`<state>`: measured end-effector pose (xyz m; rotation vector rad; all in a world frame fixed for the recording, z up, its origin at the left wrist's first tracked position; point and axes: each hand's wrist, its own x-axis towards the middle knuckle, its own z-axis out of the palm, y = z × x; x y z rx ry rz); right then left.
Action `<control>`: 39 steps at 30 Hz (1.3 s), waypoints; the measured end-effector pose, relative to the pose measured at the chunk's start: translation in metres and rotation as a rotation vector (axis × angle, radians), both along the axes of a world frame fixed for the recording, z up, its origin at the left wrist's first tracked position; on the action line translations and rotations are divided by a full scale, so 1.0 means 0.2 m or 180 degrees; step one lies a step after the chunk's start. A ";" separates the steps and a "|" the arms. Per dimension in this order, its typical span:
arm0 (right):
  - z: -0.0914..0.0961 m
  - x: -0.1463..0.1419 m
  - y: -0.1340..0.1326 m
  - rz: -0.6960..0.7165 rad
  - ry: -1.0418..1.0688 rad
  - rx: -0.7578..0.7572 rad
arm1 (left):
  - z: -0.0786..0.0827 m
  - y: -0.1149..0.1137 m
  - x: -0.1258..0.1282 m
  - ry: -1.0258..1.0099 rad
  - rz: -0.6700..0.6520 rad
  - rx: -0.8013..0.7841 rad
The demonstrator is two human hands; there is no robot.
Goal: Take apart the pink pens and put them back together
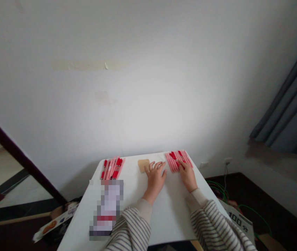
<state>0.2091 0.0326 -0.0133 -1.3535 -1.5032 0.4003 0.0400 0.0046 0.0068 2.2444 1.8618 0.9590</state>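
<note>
My left hand [155, 178] is over the white table with its fingers spread and nothing in them. Just left of its fingertips lies a small tan square pad [143, 165]. At the far right corner, my right hand [188, 177] is closed, its fingers pinching a red pen [174, 156] that slants across a row of pink pens [173, 166]. Part of that row is hidden behind the hand. A second bunch of red and pink pens [112, 168] lies at the table's far left corner, apart from both hands.
The white table [135, 195] stands close to a pale wall [164, 87]. A blurred-out rectangular object [106, 209] lies on its left side. Green cable [218, 186] and a printed bag or box [238, 218] are on the floor at right. A grey curtain [292, 115] hangs at right.
</note>
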 end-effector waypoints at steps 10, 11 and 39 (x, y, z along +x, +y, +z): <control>0.05 0.07 -0.02 -0.1444 -0.0703 -0.0328 | 0.01 0.16 0.22 -0.0002 -0.0292 -0.0108; 0.06 0.08 -0.01 -0.1495 -0.0642 -0.0309 | 0.01 0.18 0.24 -0.0014 -0.0305 -0.0132; 0.04 0.14 0.14 -0.1718 -0.0597 -0.0377 | -0.02 0.32 0.43 0.0378 -0.0471 0.0003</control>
